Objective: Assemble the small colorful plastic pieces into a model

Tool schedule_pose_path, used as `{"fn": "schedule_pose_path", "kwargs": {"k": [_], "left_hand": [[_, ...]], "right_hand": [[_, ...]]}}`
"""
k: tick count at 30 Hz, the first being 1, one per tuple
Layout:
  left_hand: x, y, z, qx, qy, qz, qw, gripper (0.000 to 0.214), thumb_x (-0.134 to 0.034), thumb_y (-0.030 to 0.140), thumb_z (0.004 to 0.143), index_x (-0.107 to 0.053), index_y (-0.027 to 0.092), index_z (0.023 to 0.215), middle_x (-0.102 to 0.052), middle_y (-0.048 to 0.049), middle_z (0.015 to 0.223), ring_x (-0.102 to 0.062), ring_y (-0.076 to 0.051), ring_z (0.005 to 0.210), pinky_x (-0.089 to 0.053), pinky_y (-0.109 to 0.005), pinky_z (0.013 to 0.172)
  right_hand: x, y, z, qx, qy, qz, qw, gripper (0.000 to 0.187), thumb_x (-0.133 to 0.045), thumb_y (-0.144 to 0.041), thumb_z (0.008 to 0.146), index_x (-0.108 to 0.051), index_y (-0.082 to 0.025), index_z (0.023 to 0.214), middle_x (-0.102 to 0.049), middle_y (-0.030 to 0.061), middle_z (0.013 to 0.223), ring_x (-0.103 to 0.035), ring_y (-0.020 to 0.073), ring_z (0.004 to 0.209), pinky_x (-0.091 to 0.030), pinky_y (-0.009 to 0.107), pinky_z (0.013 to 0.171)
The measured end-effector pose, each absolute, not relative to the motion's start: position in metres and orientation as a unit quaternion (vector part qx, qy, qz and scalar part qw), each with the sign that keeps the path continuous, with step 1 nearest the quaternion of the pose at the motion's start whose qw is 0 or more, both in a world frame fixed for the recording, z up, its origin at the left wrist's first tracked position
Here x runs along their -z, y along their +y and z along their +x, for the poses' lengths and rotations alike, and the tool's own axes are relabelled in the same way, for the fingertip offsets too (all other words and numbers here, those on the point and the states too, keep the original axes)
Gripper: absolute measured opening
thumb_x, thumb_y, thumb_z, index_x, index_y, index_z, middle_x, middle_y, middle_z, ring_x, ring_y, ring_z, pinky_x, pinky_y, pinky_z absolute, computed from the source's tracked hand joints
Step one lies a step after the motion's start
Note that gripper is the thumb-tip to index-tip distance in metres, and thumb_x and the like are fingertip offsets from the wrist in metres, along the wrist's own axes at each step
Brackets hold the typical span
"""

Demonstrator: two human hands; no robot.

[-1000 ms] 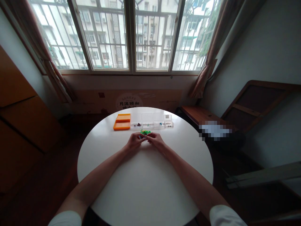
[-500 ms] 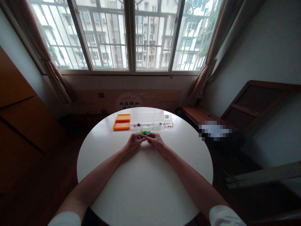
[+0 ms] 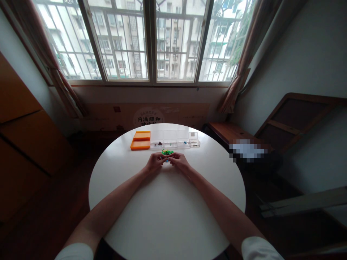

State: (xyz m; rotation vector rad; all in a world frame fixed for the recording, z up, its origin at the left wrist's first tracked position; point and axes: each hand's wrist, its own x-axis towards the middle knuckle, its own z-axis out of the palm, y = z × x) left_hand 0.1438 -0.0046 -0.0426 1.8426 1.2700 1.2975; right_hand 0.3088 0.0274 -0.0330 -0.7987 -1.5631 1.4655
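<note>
Over the middle of the white round table (image 3: pixel 168 213), my left hand (image 3: pixel 156 162) and my right hand (image 3: pixel 179 161) meet with fingertips pinched close together. A tiny blue piece (image 3: pixel 167 160) shows between the fingertips, too small to name more exactly. Just beyond the fingers is a cluster of small green pieces (image 3: pixel 167 152) with some yellow among them; whether the hands touch it I cannot tell. My curled fingers hide part of what lies between them.
Behind the hands, an open orange case (image 3: pixel 140 144) stands beside a row of clear plastic boxes (image 3: pixel 173 135) with open lids. Dark bits (image 3: pixel 159 143) and a blue bit (image 3: pixel 185 142) lie in them. A wooden bench (image 3: pixel 225 130) is to the right, past the table edge.
My fingertips have shifted slightly, and the blue piece between them shows a little more clearly. The arms, boxes and orange case have stayed in place.
</note>
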Motion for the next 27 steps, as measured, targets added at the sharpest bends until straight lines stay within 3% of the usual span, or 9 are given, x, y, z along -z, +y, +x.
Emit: {"fn": "schedule_pose_path", "kwargs": {"k": [27], "left_hand": [[0.044,-0.004,0.143,-0.484,0.456,0.698,0.265,0.030,-0.060,0.039,0.074,-0.069,0.014,0.088,-0.057,-0.0051,0.078,-0.053,-0.007,0.049,-0.044,-0.019,0.043]], "right_hand": [[0.039,0.031,0.308,-0.562,-0.638,-0.316,0.422,0.028,-0.069,-0.037,0.060,-0.058,-0.014,0.072,-0.058,-0.0017,0.051,-0.051,0.0092,0.043,-0.040,0.021,0.042]]}}
